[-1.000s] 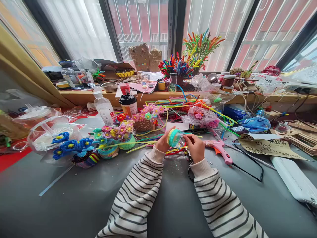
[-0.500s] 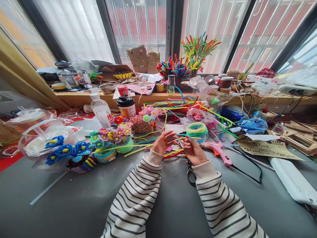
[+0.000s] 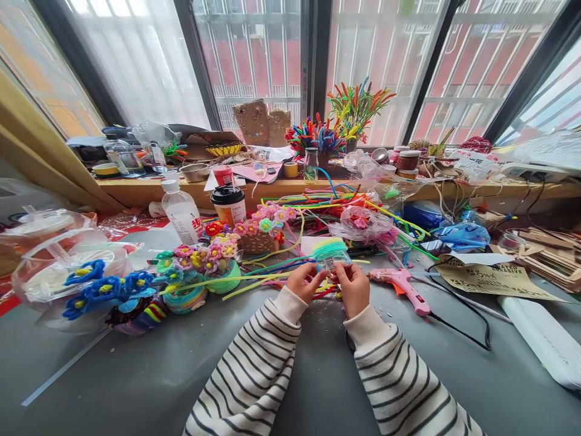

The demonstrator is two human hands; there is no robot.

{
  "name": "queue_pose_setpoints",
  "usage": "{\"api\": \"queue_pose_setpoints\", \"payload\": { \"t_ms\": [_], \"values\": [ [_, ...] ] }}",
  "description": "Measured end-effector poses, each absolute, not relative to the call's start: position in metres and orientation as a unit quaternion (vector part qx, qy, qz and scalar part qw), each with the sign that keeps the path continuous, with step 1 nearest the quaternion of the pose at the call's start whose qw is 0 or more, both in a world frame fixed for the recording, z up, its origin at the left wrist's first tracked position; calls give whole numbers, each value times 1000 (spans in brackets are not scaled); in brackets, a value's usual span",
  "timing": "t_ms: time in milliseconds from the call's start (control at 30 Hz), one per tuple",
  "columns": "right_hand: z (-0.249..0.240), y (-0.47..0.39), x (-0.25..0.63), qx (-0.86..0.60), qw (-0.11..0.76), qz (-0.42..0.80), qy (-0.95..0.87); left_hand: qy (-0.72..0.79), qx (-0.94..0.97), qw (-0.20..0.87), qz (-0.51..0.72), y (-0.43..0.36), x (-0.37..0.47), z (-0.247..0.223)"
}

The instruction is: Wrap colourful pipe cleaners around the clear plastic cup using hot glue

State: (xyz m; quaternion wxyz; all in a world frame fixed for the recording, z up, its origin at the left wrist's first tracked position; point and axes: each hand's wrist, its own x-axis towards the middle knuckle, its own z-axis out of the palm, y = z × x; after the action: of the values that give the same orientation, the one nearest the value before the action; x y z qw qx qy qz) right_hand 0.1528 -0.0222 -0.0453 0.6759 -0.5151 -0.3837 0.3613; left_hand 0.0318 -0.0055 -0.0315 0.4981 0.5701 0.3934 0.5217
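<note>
Between my hands is a small clear plastic cup wrapped in yellow and green pipe cleaners (image 3: 330,248), tilted, with its bare part towards me. My left hand (image 3: 305,282) has its fingers closed at the cup's lower left side. My right hand (image 3: 354,286) pinches the cup's lower right side, thumb and fingers close together. My fingers cover part of the lower end. Just right of my right hand lies a pink hot glue gun (image 3: 403,287) with a black cord. Long yellow pipe cleaners (image 3: 254,283) stretch out to the left of my left hand.
Blue pipe-cleaner flowers (image 3: 109,284) and pink flowers (image 3: 275,217) stand on the left, near a plastic bottle (image 3: 180,209) and a lidded paper cup (image 3: 228,206). Loose pipe cleaners (image 3: 313,198) pile up behind my hands. A white device (image 3: 540,339) lies at the right.
The wrapped cup has moved left and tilted. My left hand has gone from spread fingers to closing on it. The scissors below my right hand are now mostly hidden.
</note>
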Motion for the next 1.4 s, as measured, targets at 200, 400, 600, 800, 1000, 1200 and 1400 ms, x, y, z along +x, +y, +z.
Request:
{"api": "queue_pose_setpoints", "payload": {
  "t_ms": [200, 400, 600, 800, 1000, 1200, 1400],
  "values": [
    [-43, -28, 148, -514, 662, 303, -455, 432, 579, 422, 547, -3, 26, -30],
    [-43, -29, 148, -514, 651, 271, -489, 452, 571, 423, 540, -2, 26, -34],
    [-39, -32, 148, -522, 638, 232, -517, 441, 544, 475, 533, -3, 28, -35],
    [-35, -33, 151, -534, 642, 185, -518, 416, 475, 565, 531, 0, 28, -34],
    [-32, -31, 155, -557, 653, 181, -480, 381, 349, 718, 466, 0, 27, -26],
    [-29, -27, 162, -554, 681, 235, -417, 325, 223, 817, 420, -9, 26, -8],
    [-29, -24, 158, -464, 677, 436, -369, 289, 167, 812, 478, -9, 29, -16]
  ]
}}
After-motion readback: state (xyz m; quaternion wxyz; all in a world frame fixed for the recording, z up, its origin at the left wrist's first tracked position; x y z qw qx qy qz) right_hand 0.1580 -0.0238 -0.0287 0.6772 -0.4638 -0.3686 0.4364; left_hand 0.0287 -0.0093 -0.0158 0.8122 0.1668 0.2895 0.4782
